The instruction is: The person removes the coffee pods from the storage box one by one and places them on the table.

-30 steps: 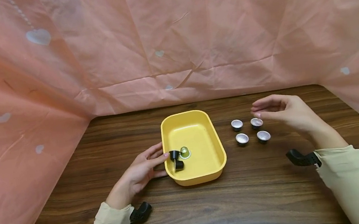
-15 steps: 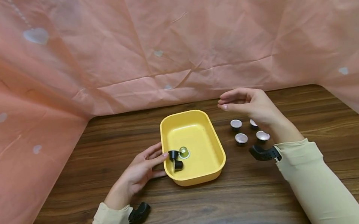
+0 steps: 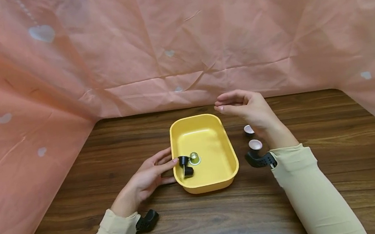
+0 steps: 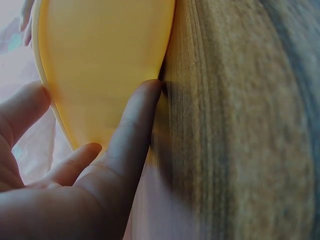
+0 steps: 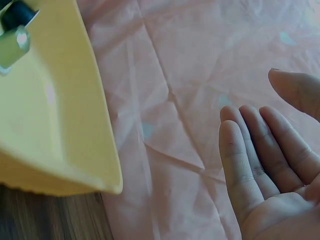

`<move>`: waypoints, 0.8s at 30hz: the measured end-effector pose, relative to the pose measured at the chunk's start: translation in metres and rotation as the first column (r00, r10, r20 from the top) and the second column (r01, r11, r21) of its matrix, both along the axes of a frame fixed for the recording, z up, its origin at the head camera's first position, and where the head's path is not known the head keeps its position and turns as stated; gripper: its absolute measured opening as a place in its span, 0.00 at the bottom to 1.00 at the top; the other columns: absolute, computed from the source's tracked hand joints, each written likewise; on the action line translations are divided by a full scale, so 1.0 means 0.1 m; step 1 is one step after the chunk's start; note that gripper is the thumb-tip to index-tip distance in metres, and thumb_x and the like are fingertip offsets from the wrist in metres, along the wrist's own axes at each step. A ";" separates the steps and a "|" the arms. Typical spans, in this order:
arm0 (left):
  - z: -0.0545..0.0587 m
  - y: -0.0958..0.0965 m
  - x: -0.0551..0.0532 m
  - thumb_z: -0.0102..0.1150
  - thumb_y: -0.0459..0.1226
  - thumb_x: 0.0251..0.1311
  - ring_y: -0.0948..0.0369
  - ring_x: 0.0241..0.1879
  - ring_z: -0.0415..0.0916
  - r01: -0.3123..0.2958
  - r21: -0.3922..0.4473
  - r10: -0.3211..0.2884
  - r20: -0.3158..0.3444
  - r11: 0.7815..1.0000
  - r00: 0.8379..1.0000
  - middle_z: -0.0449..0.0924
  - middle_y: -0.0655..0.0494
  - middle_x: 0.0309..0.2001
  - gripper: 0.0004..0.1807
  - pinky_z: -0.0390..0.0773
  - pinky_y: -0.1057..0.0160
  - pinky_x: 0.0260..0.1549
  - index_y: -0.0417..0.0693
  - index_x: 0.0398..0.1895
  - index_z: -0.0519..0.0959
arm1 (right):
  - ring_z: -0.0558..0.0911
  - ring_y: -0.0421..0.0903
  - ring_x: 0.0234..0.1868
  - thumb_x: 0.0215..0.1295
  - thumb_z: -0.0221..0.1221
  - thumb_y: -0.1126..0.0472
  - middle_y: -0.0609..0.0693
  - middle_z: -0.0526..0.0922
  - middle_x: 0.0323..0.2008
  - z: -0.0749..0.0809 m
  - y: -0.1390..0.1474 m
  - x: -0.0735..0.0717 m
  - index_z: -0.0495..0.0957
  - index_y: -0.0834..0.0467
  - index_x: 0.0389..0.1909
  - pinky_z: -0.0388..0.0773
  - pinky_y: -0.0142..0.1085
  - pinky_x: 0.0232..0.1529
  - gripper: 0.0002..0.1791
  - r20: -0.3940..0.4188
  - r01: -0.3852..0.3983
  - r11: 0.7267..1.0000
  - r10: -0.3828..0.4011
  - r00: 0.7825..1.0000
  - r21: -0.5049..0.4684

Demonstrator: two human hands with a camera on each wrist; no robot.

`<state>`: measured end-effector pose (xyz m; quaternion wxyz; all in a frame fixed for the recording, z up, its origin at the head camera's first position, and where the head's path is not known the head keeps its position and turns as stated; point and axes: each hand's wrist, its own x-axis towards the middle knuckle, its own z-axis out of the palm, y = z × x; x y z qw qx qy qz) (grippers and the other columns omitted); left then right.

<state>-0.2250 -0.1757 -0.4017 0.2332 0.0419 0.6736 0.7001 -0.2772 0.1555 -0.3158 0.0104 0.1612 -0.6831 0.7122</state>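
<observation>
A yellow tub (image 3: pixel 217 180) stands on the table, with two black coffee capsules (image 3: pixel 188 171) and a green coffee capsule (image 3: pixel 194 157) in its left part. Against the tub's left side rests my left hand (image 3: pixel 149 175), thumb at the rim and fairly straight fingers spread on the outer wall. My right hand (image 3: pixel 248 111) is raised beyond the tub's far right corner. In the right wrist view, its palm (image 5: pixel 285 215) holds nothing and the thumb stands apart from the fingers. Right of the tub, coffee capsules (image 3: pixel 255 144) sit foil side up, partly hidden by the right hand and wrist.
The dark wooden table (image 3: pixel 202 225) extends around the tub. A pink cloth (image 3: pixel 186 54) with pale hearts hangs at the back and both sides. Each wrist carries a black strap mount, the right one (image 3: pixel 260 160) close by the nearer capsule.
My right hand has moved left from above the foil-topped capsules toward the tub's far right corner, and now covers some of them. The left hand and the tub stay in place.
</observation>
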 end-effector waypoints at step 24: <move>-0.01 0.00 0.05 0.59 0.38 0.79 0.51 0.71 0.75 -0.019 0.016 0.019 -0.001 1.000 1.000 0.61 0.40 0.83 0.38 0.85 0.45 0.63 0.48 0.87 0.56 | 0.91 0.38 0.45 0.67 0.71 0.70 0.50 0.93 0.45 -0.04 -0.71 -0.12 0.82 0.70 0.60 0.87 0.30 0.53 0.22 0.027 -0.009 1.000 0.009 1.000 0.000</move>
